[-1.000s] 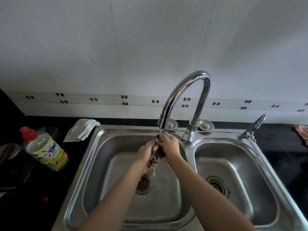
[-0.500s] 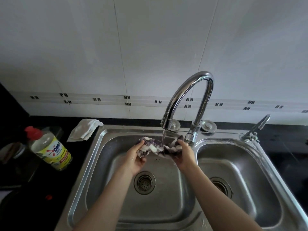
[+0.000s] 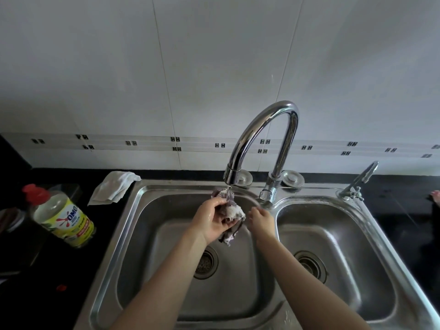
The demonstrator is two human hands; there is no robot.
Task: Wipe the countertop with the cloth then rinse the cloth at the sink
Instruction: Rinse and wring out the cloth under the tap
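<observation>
Left grip clutches cloth midway, under faucet.

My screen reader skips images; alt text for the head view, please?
A person's left hand grips a bunched cloth under the running faucet, over the left basin of a double sink; the right hand is close beside it.

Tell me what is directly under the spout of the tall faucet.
Running water falls onto the crumpled cloth, which the left hand grips above the left basin. Its floor below them is hidden.
</observation>
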